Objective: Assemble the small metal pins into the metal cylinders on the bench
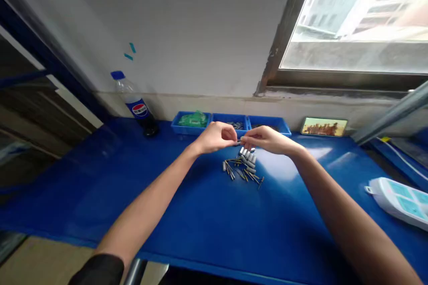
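A small metal piece (238, 143), largely covered by fingers, is pinched in the fingertips of the left hand (216, 137) and right hand (267, 139). Towards six o'clock from them, smooth silvery cylinders (250, 164) and thin brass-toned pins (229, 170) lie in a loose heap on the glossy blue surface (200, 222). At twelve o'clock stand three blue plastic bins (187, 130): crumpled green material (193, 119) in the left, little grey parts (236, 124) in the middle, darker contents in the right. A part-filled cola bottle (138, 108) stands between nine and ten, a lit screen (323, 127) near three, a white case (388, 193) with teal panels towards four. Beyond rises a plain grey wall (187, 31), its metal-framed window (351, 55) between one and two.
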Tool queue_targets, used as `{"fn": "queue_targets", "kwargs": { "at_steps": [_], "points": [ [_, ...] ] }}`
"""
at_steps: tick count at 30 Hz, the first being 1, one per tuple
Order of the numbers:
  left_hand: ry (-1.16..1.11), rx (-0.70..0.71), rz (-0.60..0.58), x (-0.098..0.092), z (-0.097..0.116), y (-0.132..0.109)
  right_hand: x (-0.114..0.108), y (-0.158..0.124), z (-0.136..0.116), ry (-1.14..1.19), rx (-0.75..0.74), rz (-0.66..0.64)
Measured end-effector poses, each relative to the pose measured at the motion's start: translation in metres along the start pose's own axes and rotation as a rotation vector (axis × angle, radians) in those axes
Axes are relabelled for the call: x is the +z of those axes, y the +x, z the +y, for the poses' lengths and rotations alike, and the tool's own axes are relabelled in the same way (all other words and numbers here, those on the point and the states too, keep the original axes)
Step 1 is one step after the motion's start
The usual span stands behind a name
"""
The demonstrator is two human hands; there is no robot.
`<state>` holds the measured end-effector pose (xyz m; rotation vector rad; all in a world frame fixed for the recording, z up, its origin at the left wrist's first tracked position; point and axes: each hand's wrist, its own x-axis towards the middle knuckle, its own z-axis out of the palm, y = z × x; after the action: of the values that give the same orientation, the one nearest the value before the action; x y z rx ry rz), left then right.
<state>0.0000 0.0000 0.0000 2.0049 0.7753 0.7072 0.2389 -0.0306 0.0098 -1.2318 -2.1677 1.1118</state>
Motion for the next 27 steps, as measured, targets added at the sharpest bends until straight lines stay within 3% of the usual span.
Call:
{"fn": "queue_targets", "kwargs": {
  "at_steps": [6,12,14,17,20,27],
  "points": [
    [0.244,-0.003,-0.093,-0.004,0.006,-0.003,0.009,0.003,0.006,0.113,0.094,0.167],
    [0.454,-0.059,-0.237,-0.005,0.005,-0.006,-0.001,-0.007,0.017,0.067,0.186,0.719],
    [0.516,-0.062,-0.274,-0.001,0.001,-0.005,-0.002,-0.009,0.021,0.044,0.187,0.825],
    [0.612,-0.071,-0.284,0.008,-0.005,-0.002,0.007,-0.010,0.025,0.088,0.129,0.851],
    [0.670,-0.081,-0.264,0.016,-0.012,-0.002,0.026,-0.012,0.028,0.200,0.045,0.755],
    [0.621,-0.136,-0.195,0.018,-0.023,-0.008,0.060,-0.028,0.032,0.295,-0.023,0.723]
  ]
}}
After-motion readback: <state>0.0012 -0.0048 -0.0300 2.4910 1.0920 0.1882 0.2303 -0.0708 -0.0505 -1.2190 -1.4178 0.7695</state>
